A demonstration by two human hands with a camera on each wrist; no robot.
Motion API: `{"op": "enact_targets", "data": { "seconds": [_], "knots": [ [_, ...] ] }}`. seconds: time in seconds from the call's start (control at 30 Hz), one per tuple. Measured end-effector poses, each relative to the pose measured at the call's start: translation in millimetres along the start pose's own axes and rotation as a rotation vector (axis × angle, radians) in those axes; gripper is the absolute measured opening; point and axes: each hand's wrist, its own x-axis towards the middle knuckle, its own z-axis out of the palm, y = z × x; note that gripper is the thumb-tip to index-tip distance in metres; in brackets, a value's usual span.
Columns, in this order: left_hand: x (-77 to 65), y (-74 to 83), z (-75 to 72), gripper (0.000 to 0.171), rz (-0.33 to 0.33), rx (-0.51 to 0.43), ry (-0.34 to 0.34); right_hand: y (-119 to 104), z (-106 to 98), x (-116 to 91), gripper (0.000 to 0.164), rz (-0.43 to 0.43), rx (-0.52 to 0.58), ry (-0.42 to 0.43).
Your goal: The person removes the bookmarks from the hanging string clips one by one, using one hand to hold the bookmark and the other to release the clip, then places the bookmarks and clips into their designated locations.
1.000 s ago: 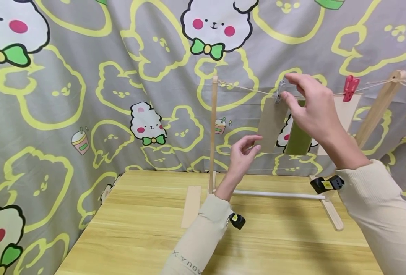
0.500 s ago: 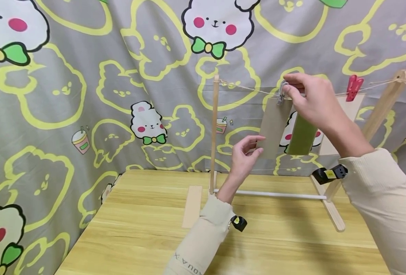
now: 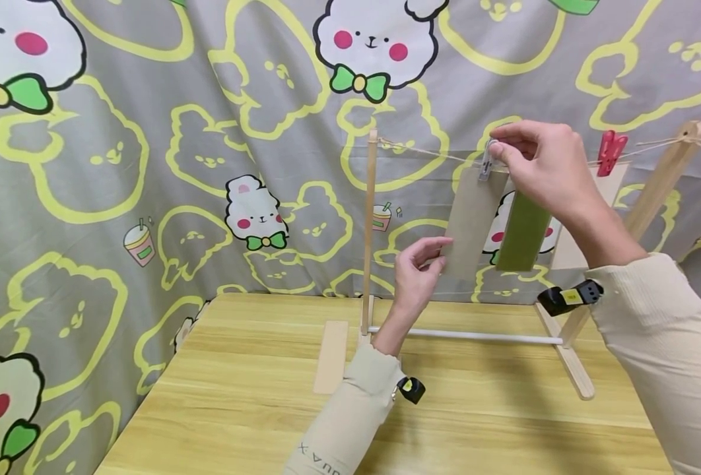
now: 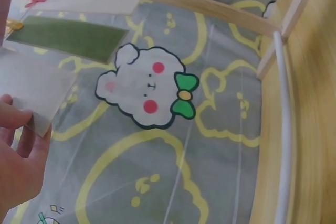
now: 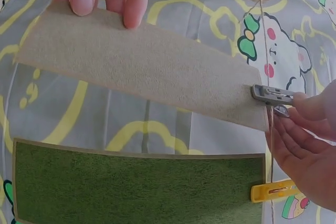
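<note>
A grey-beige rectangular strip (image 5: pixel 157 69) hangs from the string (image 5: pixel 271 156) at its top edge, tilted a little. A grey clothespin (image 5: pixel 270 95) bites on that edge and the string. My right hand (image 3: pixel 549 168) pinches the clothespin's handles between thumb and fingers. Down at the strip's lower left edge, my left hand (image 3: pixel 417 270) pinches it, thumb on one face. Beside it hangs a green strip (image 5: pixel 139 182) under a yellow clothespin (image 5: pixel 270 191). Farther right is a pale strip (image 3: pixel 608 188) under a red clothespin (image 3: pixel 610 153).
The string runs between two wooden posts, left post (image 3: pixel 369 231) and right post (image 3: pixel 662 185). A white rod (image 3: pixel 475 335) joins their feet low down. Another pale strip (image 3: pixel 330 356) lies on the wooden table (image 3: pixel 237 409). A patterned curtain (image 3: pixel 303 158) hangs behind.
My right fingers have drawn closer together on the grey clothespin. The grey-beige strip has shifted slightly right, and my left hand has stayed at its lower edge.
</note>
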Motion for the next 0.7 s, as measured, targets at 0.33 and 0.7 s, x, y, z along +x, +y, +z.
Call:
{"op": "enact_targets", "data": {
  "seconds": [0.33, 0.7],
  "knots": [
    [1.9, 4.4, -5.7, 0.027, -0.006, -0.014, -0.022, -2.6, 0.1, 6.7, 0.029, 0.024, 0.165, 0.125],
    [-1.9, 2.3, -16.4, 0.029, -0.039, 0.018, -0.011, -6.7, -2.7, 12.6, 0.024, -0.004, 0.293, 0.249]
  ]
}}
